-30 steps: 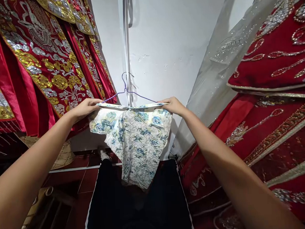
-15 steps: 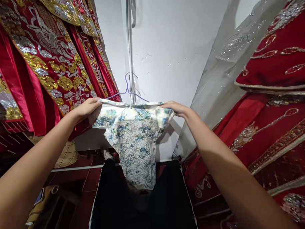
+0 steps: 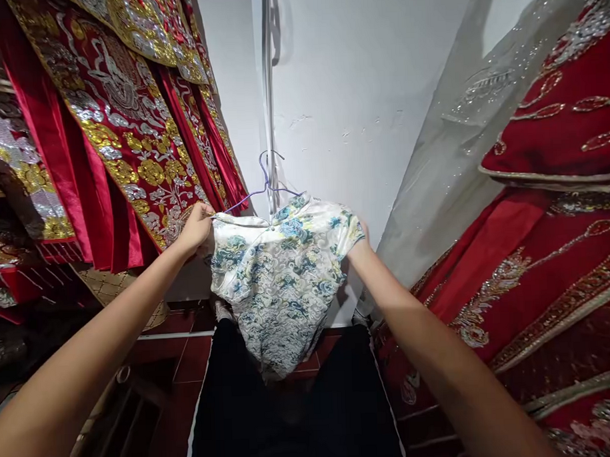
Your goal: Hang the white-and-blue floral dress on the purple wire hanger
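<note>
A short-sleeved floral blouse (image 3: pixel 281 282), white with blue, green and yellow, hangs in front of me on a thin purple hanger (image 3: pixel 266 180). The hanger's hook and sloping arms show above the collar; its ends are hidden by cloth. My left hand (image 3: pixel 197 225) is closed on the blouse's shoulder at the left, fingers pinching the edge. At the right, my right hand (image 3: pixel 364 234) is mostly hidden behind the sleeve, with the wrist against the sleeve's hem. Its fingers do not show.
Red garments with gold and silver embroidery (image 3: pixel 132 141) hang at the left. On the right are a sheer sparkling fabric (image 3: pixel 432 151) and a beaded red dress (image 3: pixel 572 139). A white pole (image 3: pixel 268 90) runs along the pale wall. A wooden stool-like frame (image 3: pixel 123 388) stands lower left.
My right hand has gone from pinching the shoulder's top edge to behind the sleeve, which now lies spread over it. The left hand still holds its shoulder. The view has shifted slightly.
</note>
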The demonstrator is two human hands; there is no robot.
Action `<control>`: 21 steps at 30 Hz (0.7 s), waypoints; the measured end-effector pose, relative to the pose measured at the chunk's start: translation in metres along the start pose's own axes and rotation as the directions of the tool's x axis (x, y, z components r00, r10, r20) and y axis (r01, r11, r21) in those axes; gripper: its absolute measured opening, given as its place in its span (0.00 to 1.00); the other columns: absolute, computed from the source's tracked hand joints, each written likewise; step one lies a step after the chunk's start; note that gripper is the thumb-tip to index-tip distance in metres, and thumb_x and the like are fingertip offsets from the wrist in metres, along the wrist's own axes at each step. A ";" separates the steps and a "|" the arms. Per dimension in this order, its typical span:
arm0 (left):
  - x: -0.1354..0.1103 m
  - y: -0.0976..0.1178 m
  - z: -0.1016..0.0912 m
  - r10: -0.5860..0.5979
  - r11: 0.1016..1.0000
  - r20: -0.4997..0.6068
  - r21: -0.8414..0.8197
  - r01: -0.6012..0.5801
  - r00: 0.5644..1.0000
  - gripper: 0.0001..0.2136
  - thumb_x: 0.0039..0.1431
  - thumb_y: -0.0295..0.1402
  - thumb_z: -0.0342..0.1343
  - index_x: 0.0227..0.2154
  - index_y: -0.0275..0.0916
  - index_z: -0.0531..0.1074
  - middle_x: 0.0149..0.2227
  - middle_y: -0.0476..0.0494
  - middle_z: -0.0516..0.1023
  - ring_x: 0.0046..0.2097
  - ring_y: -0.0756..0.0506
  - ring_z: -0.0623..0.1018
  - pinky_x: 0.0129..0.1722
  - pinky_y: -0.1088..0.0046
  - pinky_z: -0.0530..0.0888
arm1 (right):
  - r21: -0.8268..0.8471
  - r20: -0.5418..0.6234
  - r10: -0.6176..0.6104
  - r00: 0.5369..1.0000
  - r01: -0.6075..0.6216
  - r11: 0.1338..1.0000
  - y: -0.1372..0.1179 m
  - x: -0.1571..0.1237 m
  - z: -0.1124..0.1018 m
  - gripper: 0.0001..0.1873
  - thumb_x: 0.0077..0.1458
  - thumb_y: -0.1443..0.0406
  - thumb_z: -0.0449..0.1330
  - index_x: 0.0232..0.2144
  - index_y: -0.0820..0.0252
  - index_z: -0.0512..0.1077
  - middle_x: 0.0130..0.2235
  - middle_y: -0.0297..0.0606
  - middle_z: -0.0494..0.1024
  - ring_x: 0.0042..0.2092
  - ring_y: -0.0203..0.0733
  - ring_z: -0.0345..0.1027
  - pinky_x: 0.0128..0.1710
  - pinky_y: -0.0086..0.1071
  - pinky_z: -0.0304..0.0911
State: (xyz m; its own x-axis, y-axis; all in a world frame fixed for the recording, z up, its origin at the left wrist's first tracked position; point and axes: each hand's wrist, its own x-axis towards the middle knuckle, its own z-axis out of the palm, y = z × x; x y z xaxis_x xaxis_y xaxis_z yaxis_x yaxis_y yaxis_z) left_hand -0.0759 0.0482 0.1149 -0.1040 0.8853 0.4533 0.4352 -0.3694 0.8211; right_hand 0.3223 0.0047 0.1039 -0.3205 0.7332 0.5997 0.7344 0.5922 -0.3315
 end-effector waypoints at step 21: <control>-0.088 0.063 0.089 0.273 0.891 0.164 -0.414 -0.186 0.948 0.22 0.62 0.53 0.51 0.43 0.38 0.74 0.39 0.42 0.76 0.37 0.47 0.75 0.40 0.71 0.71 | 0.008 0.151 -0.123 0.981 0.123 0.992 -0.068 -0.035 0.092 0.60 0.44 0.59 0.70 0.70 0.63 0.42 0.71 0.56 0.44 0.71 0.63 0.36 0.68 0.59 0.37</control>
State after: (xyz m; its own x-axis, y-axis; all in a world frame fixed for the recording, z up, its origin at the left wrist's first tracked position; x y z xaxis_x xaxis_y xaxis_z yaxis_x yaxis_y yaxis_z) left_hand 0.0402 -0.0274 0.0960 0.1672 0.7844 0.5973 0.0371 -0.6104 0.7912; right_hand 0.2288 -0.0303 0.0387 -0.4952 0.6969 0.5187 0.6845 0.6807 -0.2611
